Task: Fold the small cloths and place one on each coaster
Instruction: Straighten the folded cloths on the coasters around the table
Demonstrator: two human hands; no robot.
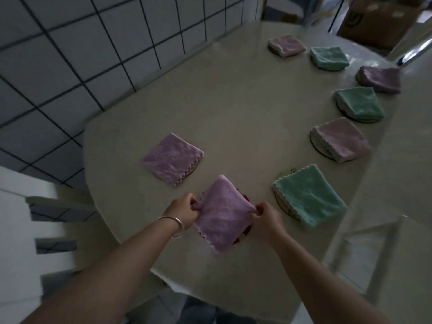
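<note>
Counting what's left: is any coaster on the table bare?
No: every visible coaster carries a cloth, the last cloth in both hands.

I see two bare forearms with no sleeves reaching them. My left hand [184, 210] has a thin silver bangle [174, 224] at its wrist; my right hand [266, 218] wears nothing.

Dim, soft-focus wide-angle view.
Light is weak and greyish, brightest as glare on the table [233, 108] at the far right; edges bend strongly, the tiled floor [70, 54] lines curve, and the corners smear into blur.
</note>
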